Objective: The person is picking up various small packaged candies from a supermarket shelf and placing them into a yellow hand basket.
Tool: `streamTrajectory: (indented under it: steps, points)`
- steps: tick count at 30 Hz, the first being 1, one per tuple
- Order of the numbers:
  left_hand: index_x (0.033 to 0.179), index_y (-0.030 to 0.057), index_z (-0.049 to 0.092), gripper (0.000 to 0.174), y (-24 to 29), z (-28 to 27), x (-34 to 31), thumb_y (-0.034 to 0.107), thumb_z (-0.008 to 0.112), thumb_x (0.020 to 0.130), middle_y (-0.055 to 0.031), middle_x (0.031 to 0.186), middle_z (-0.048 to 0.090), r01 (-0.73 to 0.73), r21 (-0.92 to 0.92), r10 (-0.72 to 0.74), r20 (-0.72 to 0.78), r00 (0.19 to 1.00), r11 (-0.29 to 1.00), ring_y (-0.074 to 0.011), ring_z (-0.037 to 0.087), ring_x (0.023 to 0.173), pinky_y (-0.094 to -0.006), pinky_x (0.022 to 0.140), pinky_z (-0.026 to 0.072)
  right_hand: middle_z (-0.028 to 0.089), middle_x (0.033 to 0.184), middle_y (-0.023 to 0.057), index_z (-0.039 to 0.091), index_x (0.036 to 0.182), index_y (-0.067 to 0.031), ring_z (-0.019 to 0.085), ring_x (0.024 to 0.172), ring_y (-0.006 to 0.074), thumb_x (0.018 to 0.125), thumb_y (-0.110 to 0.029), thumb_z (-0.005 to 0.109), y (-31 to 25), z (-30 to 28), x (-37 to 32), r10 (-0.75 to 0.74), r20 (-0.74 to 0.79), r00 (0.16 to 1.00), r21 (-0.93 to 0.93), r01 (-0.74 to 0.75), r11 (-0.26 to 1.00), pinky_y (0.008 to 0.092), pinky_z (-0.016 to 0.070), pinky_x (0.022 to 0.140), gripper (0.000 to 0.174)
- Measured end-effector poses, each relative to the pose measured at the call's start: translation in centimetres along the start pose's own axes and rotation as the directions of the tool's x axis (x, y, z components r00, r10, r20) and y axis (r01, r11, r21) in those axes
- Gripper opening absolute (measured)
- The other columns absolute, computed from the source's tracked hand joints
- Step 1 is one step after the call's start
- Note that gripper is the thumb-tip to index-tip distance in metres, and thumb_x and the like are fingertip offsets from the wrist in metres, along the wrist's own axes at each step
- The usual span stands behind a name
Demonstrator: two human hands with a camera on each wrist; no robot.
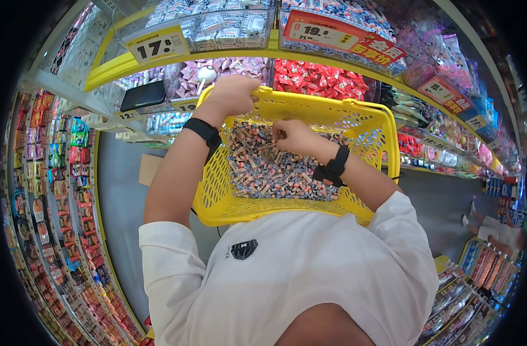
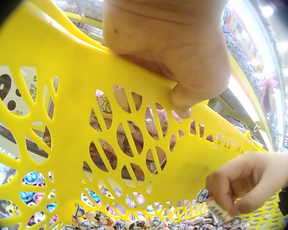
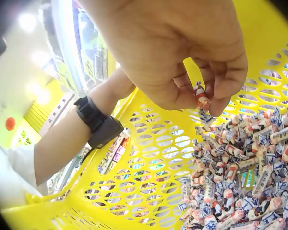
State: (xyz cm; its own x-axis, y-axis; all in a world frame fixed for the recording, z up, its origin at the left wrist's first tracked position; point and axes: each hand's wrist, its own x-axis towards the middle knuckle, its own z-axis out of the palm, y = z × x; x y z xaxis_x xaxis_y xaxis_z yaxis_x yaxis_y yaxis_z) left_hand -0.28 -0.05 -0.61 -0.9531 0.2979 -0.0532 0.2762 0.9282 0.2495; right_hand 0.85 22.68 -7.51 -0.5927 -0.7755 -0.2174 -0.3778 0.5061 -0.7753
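In the head view a yellow plastic basket (image 1: 220,218) with pierced walls holds a heap of small wrapped candies (image 1: 275,180). My left hand (image 1: 234,95) grips the far rim near its left corner, its thumb coming down inside the wall in the left wrist view. My right hand (image 1: 298,137) is inside the basket, over the heap. Between thumb and fingertips it pinches one wrapped candy (image 3: 201,98), seen close up in the right wrist view. That candy's wrapper is white, red and blue, like those in the heap below.
Beyond the basket stand shelf bins of purple-wrapped candies (image 1: 197,78) and red-wrapped candies (image 1: 318,78). Above them runs a yellow shelf edge (image 1: 217,56) with price tags. A dark phone-like slab (image 1: 143,96) leans at the left. Racks of packets (image 1: 59,202) line the left side.
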Motion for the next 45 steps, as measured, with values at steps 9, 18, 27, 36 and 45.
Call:
streamTrajectory:
  steps: [9,18,27,36,45]
  points:
    - [0.093,0.0076,0.060,0.021,0.2,-0.3,-0.2,0.022,0.070,0.080,-0.0155,0.085,0.066,-0.002,-0.010,0.002,0.016,1.000,1.000,-0.0374,0.063,0.087,-0.0494,0.075,0.0485,0.057,0.083,0.0064,0.067,0.098,-0.0049,0.057,0.069,0.0161,0.079,-0.003,0.062,-4.9,-5.3,-2.3,-0.211,-0.180,0.961,-0.028,0.210,0.977,0.0295,0.0467,0.064,0.020]
    - [0.092,0.0070,0.060,0.023,-0.2,0.1,-0.1,0.021,0.071,0.078,-0.0155,0.084,0.066,-0.012,-0.029,0.012,0.009,1.000,1.000,-0.0373,0.063,0.087,-0.0491,0.076,0.0485,0.060,0.088,0.0026,0.066,0.100,-0.0034,0.057,0.074,0.0080,0.084,0.001,0.060,-9.7,-11.7,-4.1,-0.241,-0.325,0.914,0.038,0.267,0.963,0.0233,0.0461,0.066,0.018]
    - [0.089,0.0086,0.065,0.018,-0.1,0.0,-0.1,0.021,0.070,0.078,-0.0133,0.086,0.068,-0.021,0.004,0.021,-0.010,1.000,1.000,-0.0341,0.066,0.087,-0.0462,0.077,0.0510,0.058,0.080,0.0035,0.065,0.098,-0.0020,0.054,0.068,0.0086,0.088,-0.005,0.062,-15.1,-19.4,-6.1,-0.370,-0.542,0.755,0.045,0.465,0.884,0.0231,0.0444,0.063,0.011]
    - [0.089,0.0078,0.064,0.018,0.0,-0.2,0.0,0.021,0.070,0.078,-0.0135,0.087,0.067,-0.006,0.004,0.006,0.018,1.000,1.000,-0.0343,0.065,0.088,-0.0461,0.078,0.0503,0.067,0.087,0.0034,0.068,0.103,0.0023,0.058,0.078,0.0107,0.087,-0.014,0.059,-15.0,-26.5,-2.0,-0.225,-0.477,0.850,-0.050,0.230,0.972,0.0253,0.0466,0.069,0.024]
    - [0.089,0.0079,0.064,0.019,0.0,-0.2,0.0,0.022,0.070,0.078,-0.0134,0.087,0.068,-0.012,0.003,0.012,0.009,1.000,1.000,-0.0344,0.065,0.088,-0.0463,0.078,0.0502,0.070,0.087,0.0086,0.071,0.097,0.0013,0.063,0.083,0.0135,0.084,-0.021,0.064,-12.9,-28.2,2.5,-0.093,-0.359,0.929,-0.163,0.036,0.986,0.0279,0.0495,0.076,0.026]
